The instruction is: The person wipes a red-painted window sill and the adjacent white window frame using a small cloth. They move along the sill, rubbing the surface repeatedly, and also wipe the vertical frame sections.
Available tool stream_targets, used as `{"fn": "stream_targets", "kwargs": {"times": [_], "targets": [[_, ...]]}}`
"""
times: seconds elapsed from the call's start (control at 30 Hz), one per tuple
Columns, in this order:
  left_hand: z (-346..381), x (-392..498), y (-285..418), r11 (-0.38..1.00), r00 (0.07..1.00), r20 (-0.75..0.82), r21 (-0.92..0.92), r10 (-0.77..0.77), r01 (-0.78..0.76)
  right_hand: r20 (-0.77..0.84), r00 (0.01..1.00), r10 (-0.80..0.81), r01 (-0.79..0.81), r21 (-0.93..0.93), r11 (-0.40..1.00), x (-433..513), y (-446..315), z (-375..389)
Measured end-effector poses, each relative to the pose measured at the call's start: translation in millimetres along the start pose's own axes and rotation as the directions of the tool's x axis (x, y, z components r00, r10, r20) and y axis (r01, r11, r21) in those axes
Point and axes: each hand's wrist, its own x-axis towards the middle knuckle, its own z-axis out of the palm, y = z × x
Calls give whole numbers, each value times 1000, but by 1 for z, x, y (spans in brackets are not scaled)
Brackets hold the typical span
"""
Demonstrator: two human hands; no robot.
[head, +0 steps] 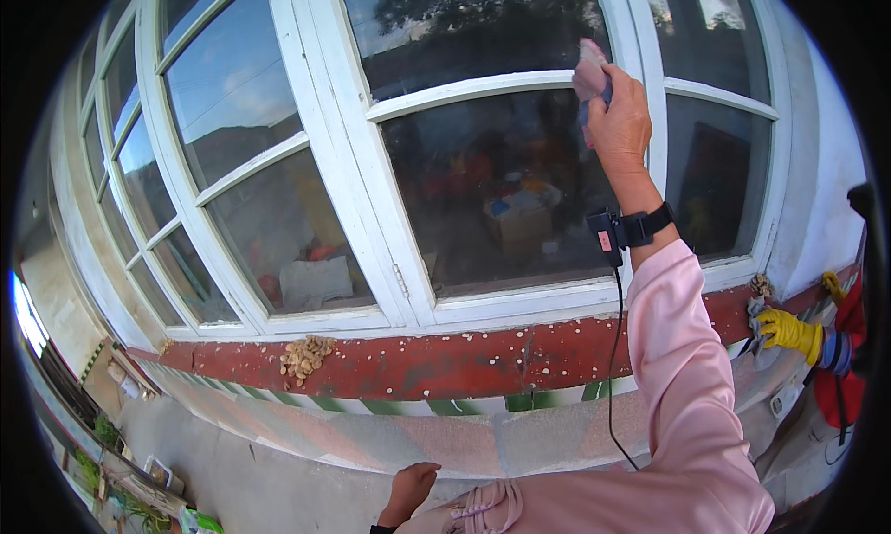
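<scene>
My right hand (pixel 621 116) holds a folded pink and blue cloth (pixel 590 78) against the right side of the white wooden window frame (pixel 480 94), where the crossbar meets the upright. Behind the frame are dark glass panes (pixel 487 186) with reflections. A black strap with a small wired box (pixel 605 231) is around my right wrist. My left hand (pixel 416 485) is low in front of my body, its fingers curled, away from the window; whether it holds anything cannot be seen.
Below the window runs a red painted sill (pixel 445 360) with a pile of small tan pieces (pixel 306 358). At the right a co-worker's yellow-gloved hand (pixel 790 333) holds a grey cloth (pixel 762 325) at the sill. Potted plants (pixel 104 433) stand at the lower left.
</scene>
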Motion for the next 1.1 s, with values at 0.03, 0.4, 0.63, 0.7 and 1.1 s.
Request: {"fn": "stream_targets", "kwargs": {"times": [0.03,0.4,0.63,0.7,1.1], "targets": [[0,-2,-4,1000,1000,-9,-4,-26,26,-11,1000,5,-6,-56,998,-3,9,4],[-3,-15,-34,1000,996,-94,-17,-6,4,84,996,-11,47,-449,892,-37,53,38],[-9,-21,-43,998,989,-140,-29,-57,54,231,928,292,-121,-555,823,-25,30,37],[-11,-23,-48,995,987,-136,-57,-87,80,196,925,327,-176,-541,823,-14,26,43],[-16,-9,-38,992,992,-74,-83,-100,94,269,960,-79,164,-311,936,-69,-92,101]]}}
